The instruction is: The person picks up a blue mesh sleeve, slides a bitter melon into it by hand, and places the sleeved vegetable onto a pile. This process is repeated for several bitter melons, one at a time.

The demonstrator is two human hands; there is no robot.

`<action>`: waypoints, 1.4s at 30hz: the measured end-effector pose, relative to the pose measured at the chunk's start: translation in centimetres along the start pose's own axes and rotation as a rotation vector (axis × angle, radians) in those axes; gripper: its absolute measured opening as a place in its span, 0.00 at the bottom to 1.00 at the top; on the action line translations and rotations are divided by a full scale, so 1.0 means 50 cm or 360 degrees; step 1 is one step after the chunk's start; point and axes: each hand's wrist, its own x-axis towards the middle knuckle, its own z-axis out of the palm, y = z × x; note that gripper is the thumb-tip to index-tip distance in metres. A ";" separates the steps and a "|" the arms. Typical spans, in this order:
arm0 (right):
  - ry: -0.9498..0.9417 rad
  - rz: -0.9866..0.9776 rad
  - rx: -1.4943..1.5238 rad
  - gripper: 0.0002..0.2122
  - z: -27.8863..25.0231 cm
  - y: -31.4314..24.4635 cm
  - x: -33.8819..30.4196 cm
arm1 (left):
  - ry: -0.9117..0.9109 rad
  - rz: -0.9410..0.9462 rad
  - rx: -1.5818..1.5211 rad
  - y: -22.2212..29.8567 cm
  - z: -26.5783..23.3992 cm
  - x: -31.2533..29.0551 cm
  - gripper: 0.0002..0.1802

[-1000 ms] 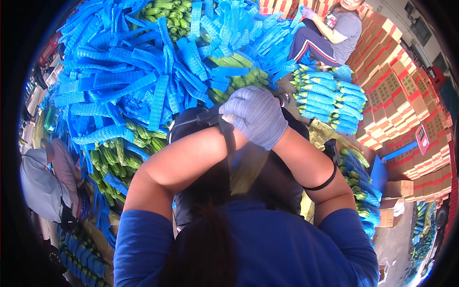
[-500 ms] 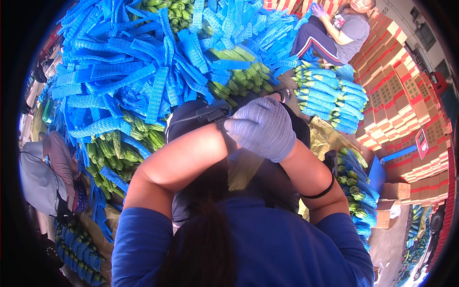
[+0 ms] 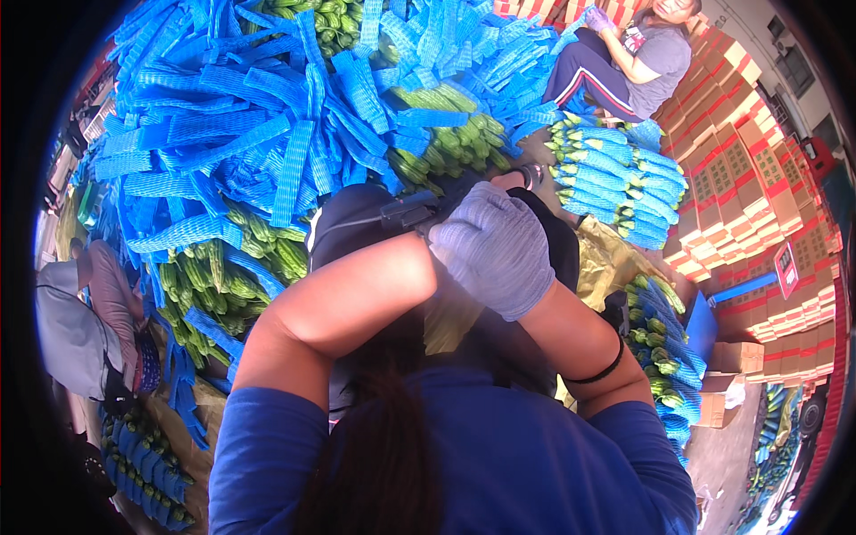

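As gloved fingers (image 3: 457, 239) bend, cartons (image 3: 733, 162) show unreadable print.

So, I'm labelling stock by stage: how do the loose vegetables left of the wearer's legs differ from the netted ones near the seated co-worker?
The loose vegetables are bare, while the netted vegetables wear blue mesh sleeves. The loose vegetables lie in a jumbled heap; the netted vegetables lie side by side in rows. Both are long and green.
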 end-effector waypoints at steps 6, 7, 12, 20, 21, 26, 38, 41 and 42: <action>0.0147 -0.0195 0.0072 0.05 0.008 0.023 -0.007 | -0.0043 -0.0019 0.0009 0.005 -0.003 0.010 0.13; 0.0145 -0.0196 0.0072 0.05 0.007 0.024 -0.008 | -0.0045 -0.0017 0.0012 0.006 -0.001 0.012 0.13; 0.0036 0.0014 0.0061 0.06 0.012 -0.005 -0.010 | -0.0067 -0.0006 -0.0008 0.013 0.001 0.007 0.14; 0.0206 -0.0043 0.0294 0.09 0.017 0.005 -0.058 | -0.0101 -0.0005 0.0001 -0.005 0.010 -0.002 0.15; 0.0234 -0.0006 0.0292 0.10 0.014 0.000 -0.066 | -0.0107 -0.0006 0.0003 -0.009 0.009 -0.002 0.15; 0.0286 -0.0058 0.0399 0.11 0.023 0.016 -0.043 | -0.0112 -0.0003 -0.0003 -0.010 0.010 -0.004 0.16; -0.0206 0.0082 0.0237 0.16 -0.011 -0.013 -0.028 | -0.0092 0.0035 -0.0068 -0.020 0.001 0.038 0.18; 0.0108 0.0318 0.0390 0.23 0.035 -0.018 -0.088 | 0.0010 0.0064 -0.0171 -0.036 -0.009 0.065 0.18; 0.0315 0.0515 0.0506 0.26 0.052 -0.032 -0.091 | 0.0056 0.0083 -0.0241 -0.048 -0.007 0.070 0.19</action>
